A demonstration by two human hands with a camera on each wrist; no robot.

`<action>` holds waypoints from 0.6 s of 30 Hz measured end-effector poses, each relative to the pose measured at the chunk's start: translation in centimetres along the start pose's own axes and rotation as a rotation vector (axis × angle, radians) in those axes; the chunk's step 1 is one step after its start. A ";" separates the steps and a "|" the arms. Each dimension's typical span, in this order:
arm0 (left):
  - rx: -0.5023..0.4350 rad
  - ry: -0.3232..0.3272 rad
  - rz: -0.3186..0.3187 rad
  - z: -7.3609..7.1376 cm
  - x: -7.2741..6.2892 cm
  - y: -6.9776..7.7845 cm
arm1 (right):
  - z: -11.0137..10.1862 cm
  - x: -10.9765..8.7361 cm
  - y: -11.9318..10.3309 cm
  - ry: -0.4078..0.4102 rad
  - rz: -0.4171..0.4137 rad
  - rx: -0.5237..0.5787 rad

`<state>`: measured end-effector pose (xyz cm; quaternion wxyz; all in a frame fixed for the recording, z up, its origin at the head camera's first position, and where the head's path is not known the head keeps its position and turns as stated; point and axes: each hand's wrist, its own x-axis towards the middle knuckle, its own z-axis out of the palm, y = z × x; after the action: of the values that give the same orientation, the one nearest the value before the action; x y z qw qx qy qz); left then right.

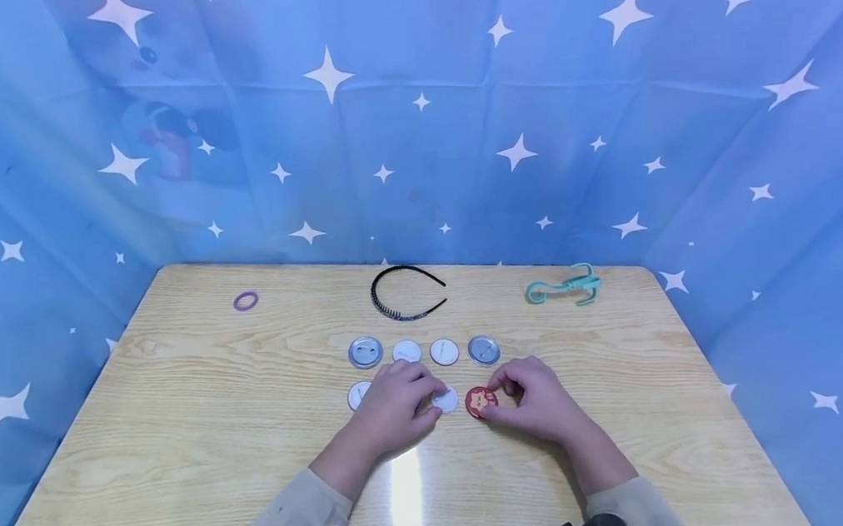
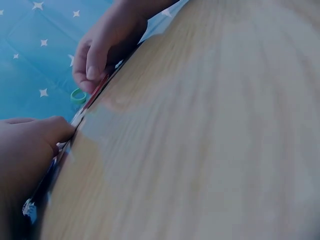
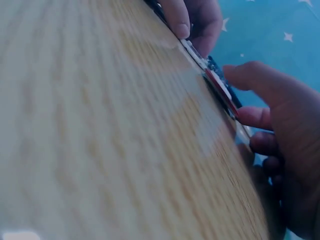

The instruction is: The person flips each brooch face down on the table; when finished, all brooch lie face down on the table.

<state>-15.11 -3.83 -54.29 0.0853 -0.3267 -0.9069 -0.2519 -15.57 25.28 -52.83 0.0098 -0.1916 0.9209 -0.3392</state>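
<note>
My left hand [image 1: 396, 407] pinches a white pin badge [image 1: 444, 400] by its edge between thumb and fingers. Just right of it, a red pin badge [image 1: 481, 402] with a pale star-shaped figure lies face up, and my right hand [image 1: 542, 399] holds it at its rim with thumb and forefinger. In the right wrist view the red badge [image 3: 221, 91] shows edge-on, low over the tabletop. Another white badge [image 1: 359, 395] is partly covered by the left hand. Behind sits a row with a silver-backed badge [image 1: 365, 351], white badges [image 1: 444, 351] and a second silver-backed one [image 1: 483, 350].
Farther back on the wooden table [image 1: 257, 444] lie a black toothed headband [image 1: 388, 306], a purple ring [image 1: 246, 301] at left and a teal hair claw clip [image 1: 565, 285] at right. A blue star-patterned curtain [image 1: 410, 130] hangs along the back and sides.
</note>
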 end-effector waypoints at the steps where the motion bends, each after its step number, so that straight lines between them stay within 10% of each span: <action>1: 0.014 0.012 0.006 0.2 0.1 0.2 | 0.0 0.0 0.0 -0.002 0.006 -0.009; 18: 0.105 0.065 -0.055 2.9 1.6 3.6 | 0.4 0.1 0.4 0.014 -0.031 -0.008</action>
<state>-14.03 0.89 -54.85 0.1247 -0.2883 -0.9243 -0.2169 -15.76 25.28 -53.40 -0.0028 -0.2034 0.9193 -0.3369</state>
